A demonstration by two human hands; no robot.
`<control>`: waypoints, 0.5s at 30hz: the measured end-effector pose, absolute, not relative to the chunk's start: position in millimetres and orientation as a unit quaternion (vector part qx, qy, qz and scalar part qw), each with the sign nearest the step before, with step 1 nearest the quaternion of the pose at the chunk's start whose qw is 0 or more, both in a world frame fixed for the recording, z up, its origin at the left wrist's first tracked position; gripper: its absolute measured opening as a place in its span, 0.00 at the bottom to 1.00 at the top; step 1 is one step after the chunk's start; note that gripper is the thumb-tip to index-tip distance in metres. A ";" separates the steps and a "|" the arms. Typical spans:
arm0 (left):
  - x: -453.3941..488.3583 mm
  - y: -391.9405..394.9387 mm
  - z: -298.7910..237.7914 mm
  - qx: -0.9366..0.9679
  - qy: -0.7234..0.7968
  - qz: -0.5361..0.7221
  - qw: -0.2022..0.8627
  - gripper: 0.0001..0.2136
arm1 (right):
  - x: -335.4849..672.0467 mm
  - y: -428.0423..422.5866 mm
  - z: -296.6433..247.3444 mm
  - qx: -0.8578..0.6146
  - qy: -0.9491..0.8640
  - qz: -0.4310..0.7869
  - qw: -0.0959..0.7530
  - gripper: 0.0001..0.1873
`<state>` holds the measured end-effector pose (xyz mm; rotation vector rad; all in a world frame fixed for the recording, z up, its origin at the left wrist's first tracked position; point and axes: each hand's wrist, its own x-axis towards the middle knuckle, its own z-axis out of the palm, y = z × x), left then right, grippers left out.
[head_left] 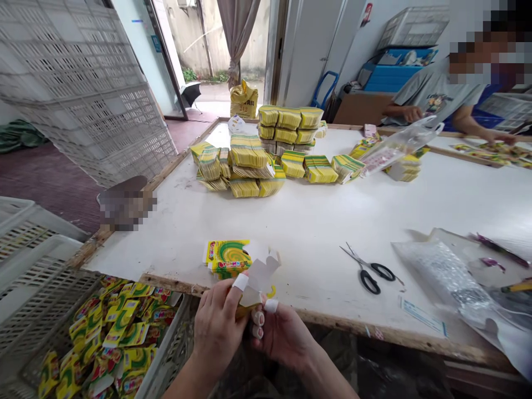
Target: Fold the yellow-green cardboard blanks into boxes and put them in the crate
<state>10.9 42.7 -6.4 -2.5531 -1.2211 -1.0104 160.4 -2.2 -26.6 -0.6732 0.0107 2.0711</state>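
Note:
At the table's front edge, my left hand (218, 318) is closed around a small yellow crayon box (250, 296) whose white flaps stand up. My right hand (285, 335) pinches the same box from the other side, thumb and fingertips at its end. White tape wraps several of my fingertips. Much of the box is hidden by my fingers. Just beyond my hands, flat yellow and green crayon boxes (228, 256) lie on the white table (307, 221), one with white flaps spread toward me.
Bundled flat boxes (249, 152) are stacked farther back. To the right lie black-handled scissors (369, 274) and a clear plastic bag (453, 271). A crate (166, 343) at lower left holds many boxes. Another person (436, 94) works at the far right.

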 end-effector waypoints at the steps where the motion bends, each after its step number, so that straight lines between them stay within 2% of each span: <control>1: 10.5 42.4 -8.3 -0.836 -0.427 -0.342 0.050 0.16 | 160.4 -3.3 -26.7 -0.275 -0.005 0.838 0.471 0.15; 4: 9.7 40.1 -12.7 -0.793 -0.496 -0.351 -0.039 0.25 | 163.2 -4.8 -24.8 -0.291 -0.036 0.816 0.498 0.16; 7: 10.0 36.2 -14.0 -0.774 -0.515 -0.352 -0.108 0.26 | 167.2 -2.7 -19.0 -0.317 -0.075 0.783 0.530 0.17; 12: 11.7 29.7 -13.2 -0.793 -0.485 -0.347 -0.121 0.24 | 169.0 6.2 -4.1 -0.352 -0.157 0.740 0.551 0.20; 15: 12.1 26.1 -11.7 -0.808 -0.467 -0.337 -0.127 0.25 | 169.8 10.0 3.3 -0.395 -0.245 0.706 0.534 0.20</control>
